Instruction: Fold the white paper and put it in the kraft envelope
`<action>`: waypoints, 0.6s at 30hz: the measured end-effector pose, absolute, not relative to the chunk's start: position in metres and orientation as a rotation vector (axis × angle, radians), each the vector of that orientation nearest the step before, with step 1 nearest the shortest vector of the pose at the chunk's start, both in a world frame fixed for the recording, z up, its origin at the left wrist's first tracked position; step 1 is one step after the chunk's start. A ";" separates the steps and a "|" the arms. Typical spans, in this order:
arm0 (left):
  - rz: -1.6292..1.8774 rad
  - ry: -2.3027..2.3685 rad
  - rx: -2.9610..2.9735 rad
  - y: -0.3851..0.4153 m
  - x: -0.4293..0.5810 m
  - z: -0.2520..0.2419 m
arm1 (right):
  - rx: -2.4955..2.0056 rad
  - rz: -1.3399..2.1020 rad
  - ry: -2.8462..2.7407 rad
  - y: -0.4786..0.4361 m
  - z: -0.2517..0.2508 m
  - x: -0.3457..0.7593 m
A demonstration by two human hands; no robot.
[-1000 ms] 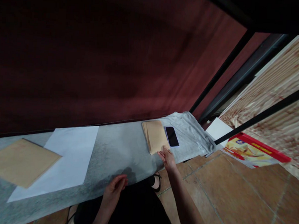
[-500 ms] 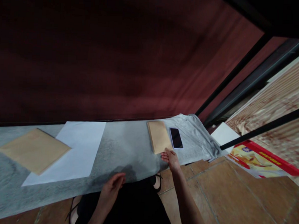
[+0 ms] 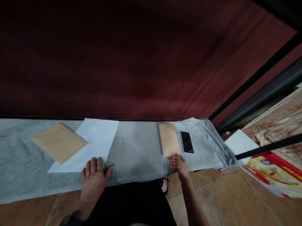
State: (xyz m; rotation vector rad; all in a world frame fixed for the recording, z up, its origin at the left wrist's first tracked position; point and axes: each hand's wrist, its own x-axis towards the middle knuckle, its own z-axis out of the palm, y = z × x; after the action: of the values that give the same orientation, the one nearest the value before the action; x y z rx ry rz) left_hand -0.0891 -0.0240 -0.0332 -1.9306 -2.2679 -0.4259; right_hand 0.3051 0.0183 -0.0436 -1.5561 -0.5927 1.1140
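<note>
My left hand (image 3: 94, 177) lies palm down with fingers spread, its fingertips on the near edge of a white sheet of paper (image 3: 100, 134). A flat brown envelope (image 3: 59, 142) lies askew, partly over that sheet, beyond and left of the hand. My right hand (image 3: 179, 164) is at the near edge of a neat stack of brown envelopes (image 3: 169, 140), its fingers curled and thumb at the edge, seeming to pinch it. How many layers it grips is too small to tell. A phone (image 3: 187, 142) with a dark screen lies just right of the stack.
A grey cloth (image 3: 136, 149) covers the long narrow bench, rumpled at its right end. Behind rises a dark red panel (image 3: 130, 74). At right are a black metal bar (image 3: 273, 145), a white board (image 3: 241, 144) and a red-and-yellow printed box (image 3: 279, 173) near the tiled floor (image 3: 227, 198).
My left hand has moved left and forward from above my lap, opening onto the white sheet. The view has shifted left. My right hand stays at the stack's near edge.
</note>
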 end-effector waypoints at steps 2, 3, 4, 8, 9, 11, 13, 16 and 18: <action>-0.266 -2.274 -1.926 -0.023 -0.093 -0.030 | -1.556 1.126 -0.636 0.014 -0.048 0.301; -0.189 -2.278 -1.938 -0.021 -0.094 -0.027 | -1.559 1.114 -0.659 0.012 -0.050 0.299; -0.121 -2.280 -1.959 -0.019 -0.095 -0.023 | -1.561 1.090 -0.684 0.010 -0.052 0.297; 0.013 -2.298 -2.043 -0.010 -0.098 -0.007 | -1.576 1.015 -0.751 0.004 -0.057 0.290; 0.021 -2.299 -2.057 -0.008 -0.098 -0.004 | -1.577 1.003 -0.765 0.003 -0.057 0.289; 0.027 -2.310 -2.078 -0.005 -0.099 0.002 | -1.573 0.979 -0.793 0.001 -0.055 0.287; -0.008 -2.302 -2.122 -0.002 -0.097 0.007 | -1.563 0.962 -0.815 0.000 -0.053 0.286; -0.140 -2.190 -2.248 0.001 -0.086 0.013 | -1.553 0.955 -0.838 -0.001 -0.050 0.283; -0.205 -2.069 -2.336 0.001 -0.067 0.016 | -1.543 0.972 -0.837 -0.002 -0.049 0.277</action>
State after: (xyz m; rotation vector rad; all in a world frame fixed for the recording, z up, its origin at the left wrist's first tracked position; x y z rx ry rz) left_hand -0.0674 0.0007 0.0156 -2.3364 -2.0691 -0.2047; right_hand 0.2773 -0.0023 -0.0486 -1.5429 -0.8368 0.9721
